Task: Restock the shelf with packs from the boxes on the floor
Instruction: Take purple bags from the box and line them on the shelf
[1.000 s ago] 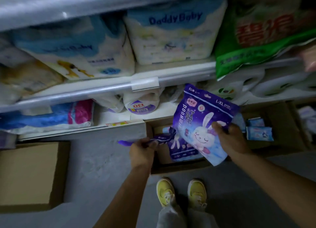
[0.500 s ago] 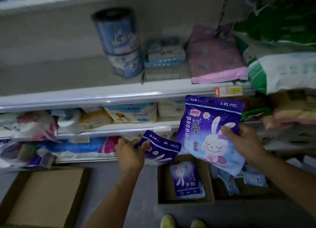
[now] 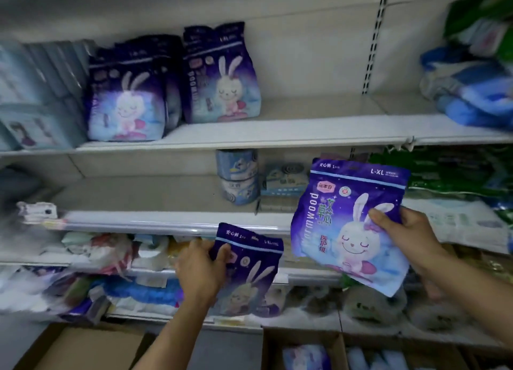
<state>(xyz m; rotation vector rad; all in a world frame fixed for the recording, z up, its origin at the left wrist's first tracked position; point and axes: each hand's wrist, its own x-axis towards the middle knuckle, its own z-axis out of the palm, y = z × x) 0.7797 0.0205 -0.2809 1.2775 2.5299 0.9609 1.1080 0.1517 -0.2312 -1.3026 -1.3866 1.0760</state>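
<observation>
My right hand (image 3: 402, 239) grips a purple rabbit pack (image 3: 344, 217) by its right side, upright at mid-shelf height. A second purple rabbit pack (image 3: 249, 272) is held lower by my left hand (image 3: 200, 269), which grips its upper left corner. On the upper shelf (image 3: 277, 132), two rows of the same rabbit packs stand: one at front left (image 3: 126, 103) and one further back (image 3: 222, 75). To their right the shelf board is bare. Below, an open cardboard box (image 3: 302, 350) holds more packs.
Pale blue boxes (image 3: 36, 97) fill the upper shelf's left end and blue bags (image 3: 472, 92) its right. The middle shelf carries stacked round tins (image 3: 238, 175) and green bags (image 3: 458, 170). Lower shelves are crammed with assorted packs. Another cardboard box (image 3: 91, 347) sits at bottom left.
The view has swung upward from the floor boxes to the shelves. Both hands have risen with their packs; the upper shelf with matching rabbit packs has come into view.
</observation>
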